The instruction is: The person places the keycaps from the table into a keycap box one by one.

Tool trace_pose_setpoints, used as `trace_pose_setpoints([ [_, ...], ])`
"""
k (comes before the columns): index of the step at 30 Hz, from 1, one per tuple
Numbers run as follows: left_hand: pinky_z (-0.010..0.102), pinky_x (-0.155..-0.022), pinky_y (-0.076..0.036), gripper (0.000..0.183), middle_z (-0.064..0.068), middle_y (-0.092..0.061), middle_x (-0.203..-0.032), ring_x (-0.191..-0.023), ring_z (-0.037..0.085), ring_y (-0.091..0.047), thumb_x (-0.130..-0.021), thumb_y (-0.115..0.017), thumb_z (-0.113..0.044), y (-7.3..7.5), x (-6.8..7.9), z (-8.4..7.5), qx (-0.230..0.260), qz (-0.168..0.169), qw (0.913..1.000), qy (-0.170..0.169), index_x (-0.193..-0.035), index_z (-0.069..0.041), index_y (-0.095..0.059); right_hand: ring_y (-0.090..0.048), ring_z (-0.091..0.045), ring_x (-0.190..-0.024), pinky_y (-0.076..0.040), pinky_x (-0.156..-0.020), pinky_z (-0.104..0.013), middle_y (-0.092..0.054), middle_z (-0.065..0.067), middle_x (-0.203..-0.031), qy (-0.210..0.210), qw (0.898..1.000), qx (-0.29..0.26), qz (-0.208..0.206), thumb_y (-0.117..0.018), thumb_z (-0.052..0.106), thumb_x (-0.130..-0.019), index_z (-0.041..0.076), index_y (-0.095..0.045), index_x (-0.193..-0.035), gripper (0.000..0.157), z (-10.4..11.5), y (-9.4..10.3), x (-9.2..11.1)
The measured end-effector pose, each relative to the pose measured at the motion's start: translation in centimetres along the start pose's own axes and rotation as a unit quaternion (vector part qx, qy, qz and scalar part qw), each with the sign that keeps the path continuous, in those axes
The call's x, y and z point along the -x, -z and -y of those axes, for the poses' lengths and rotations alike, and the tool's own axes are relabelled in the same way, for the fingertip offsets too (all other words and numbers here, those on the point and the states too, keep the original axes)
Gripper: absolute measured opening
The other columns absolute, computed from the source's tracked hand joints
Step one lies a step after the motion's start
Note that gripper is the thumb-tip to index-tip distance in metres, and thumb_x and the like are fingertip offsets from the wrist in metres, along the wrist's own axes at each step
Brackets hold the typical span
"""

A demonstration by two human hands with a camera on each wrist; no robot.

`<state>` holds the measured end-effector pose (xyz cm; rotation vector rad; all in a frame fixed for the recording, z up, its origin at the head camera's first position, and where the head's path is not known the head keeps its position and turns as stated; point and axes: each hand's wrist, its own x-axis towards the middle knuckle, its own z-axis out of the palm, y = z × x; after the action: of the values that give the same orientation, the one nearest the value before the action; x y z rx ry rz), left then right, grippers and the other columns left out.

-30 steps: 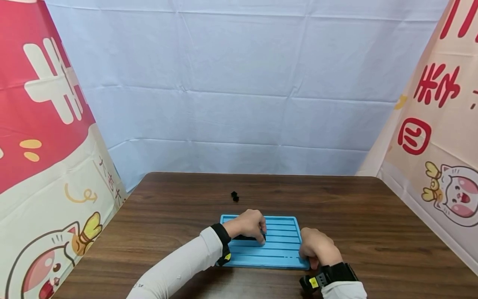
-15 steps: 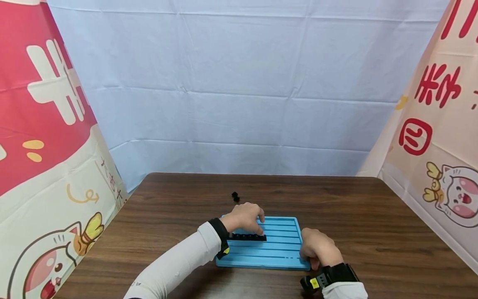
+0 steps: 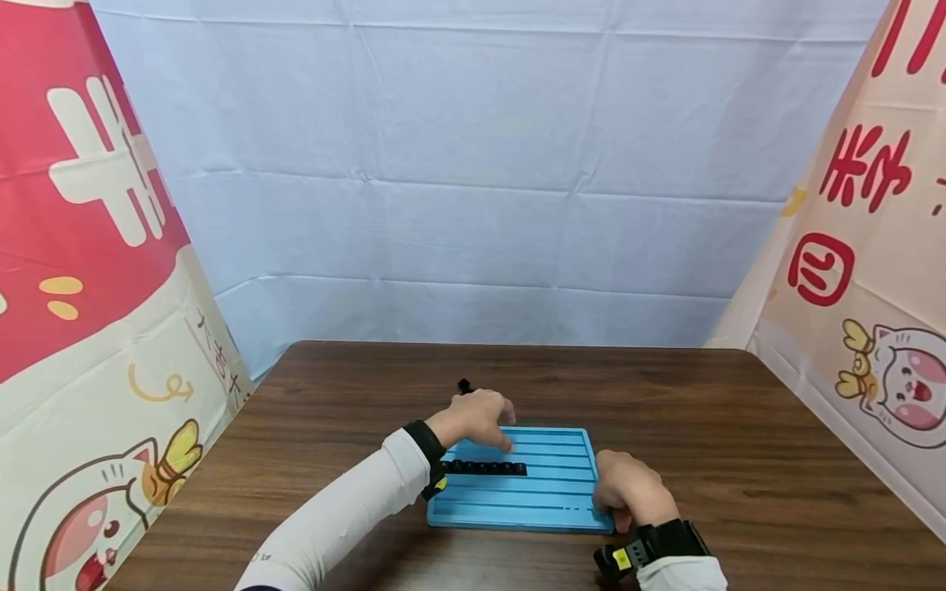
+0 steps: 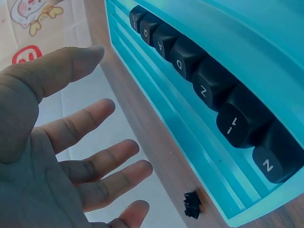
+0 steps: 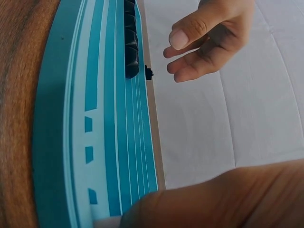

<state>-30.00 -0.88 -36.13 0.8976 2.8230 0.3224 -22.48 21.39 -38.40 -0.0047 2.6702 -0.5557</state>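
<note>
A light blue ridged tray (image 3: pixel 547 497) lies on the table. Along one of its slots runs a row of black keycaps (image 3: pixel 488 468), several of them side by side; the left wrist view shows white letters on these keycaps (image 4: pixel 205 85). My left hand (image 3: pixel 476 417) hovers over the tray's far left part, beyond the row. In the left wrist view this hand (image 4: pixel 47 147) has its fingers spread and holds nothing. My right hand (image 3: pixel 634 490) grips the tray's right edge near the front corner, its fingers curled there.
Behind the tray, a small clump of loose black pieces (image 3: pixel 464 386) lies on the brown wooden table (image 3: pixel 355 394), partly covered by my left hand. A pale blue cloth (image 3: pixel 473 205) hangs past the table's far edge, and printed cloths hang at both sides.
My left hand has let go of the end of the keycap row and moved up and away toward the loose black pieces, uncovering the row. My right hand stays at the tray's edge.
</note>
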Motion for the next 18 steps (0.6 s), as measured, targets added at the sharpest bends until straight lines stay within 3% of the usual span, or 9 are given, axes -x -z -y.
trace_pose_setpoints([
  [8, 0.051, -0.083, -0.037, 0.035, -0.004, -0.061, -0.106, -0.097, 0.018, -0.056, -0.078, -0.075, -0.035, -0.2, -0.1, 0.4, 0.01, 0.005, 0.9999, 0.006, -0.108, -0.018, -0.068, -0.055, -0.018, -0.036, -0.039, -0.038, -0.028, -0.055, -0.011, -0.045, 0.002, 1.0, -0.005, -0.001, -0.063, -0.006, -0.078, -0.004, -0.057, -0.084, 0.008, 0.0, -0.1, 0.0],
  [15, 0.036, -0.076, -0.046, 0.032, -0.001, -0.06, -0.105, -0.095, 0.016, -0.056, -0.082, -0.073, -0.028, -0.4, -0.6, 1.5, 0.018, 0.007, 0.9998, -0.011, -0.11, -0.015, -0.066, -0.054, -0.019, -0.036, -0.04, -0.039, -0.029, -0.055, -0.012, -0.045, 0.004, 1.0, -0.008, -0.001, -0.062, -0.005, -0.079, -0.004, -0.057, -0.085, 0.008, 0.0, 0.0, 0.1],
  [18, 0.038, -0.079, -0.045, 0.031, -0.001, -0.06, -0.105, -0.097, 0.016, -0.056, -0.083, -0.071, -0.025, -0.4, -0.9, 2.2, 0.017, 0.009, 0.9998, -0.009, -0.112, -0.015, -0.066, -0.054, -0.019, -0.036, -0.04, -0.04, -0.029, -0.055, -0.012, -0.045, 0.003, 1.0, -0.009, -0.004, -0.062, -0.006, -0.078, -0.004, -0.057, -0.085, 0.009, 0.0, 0.0, 0.1],
])
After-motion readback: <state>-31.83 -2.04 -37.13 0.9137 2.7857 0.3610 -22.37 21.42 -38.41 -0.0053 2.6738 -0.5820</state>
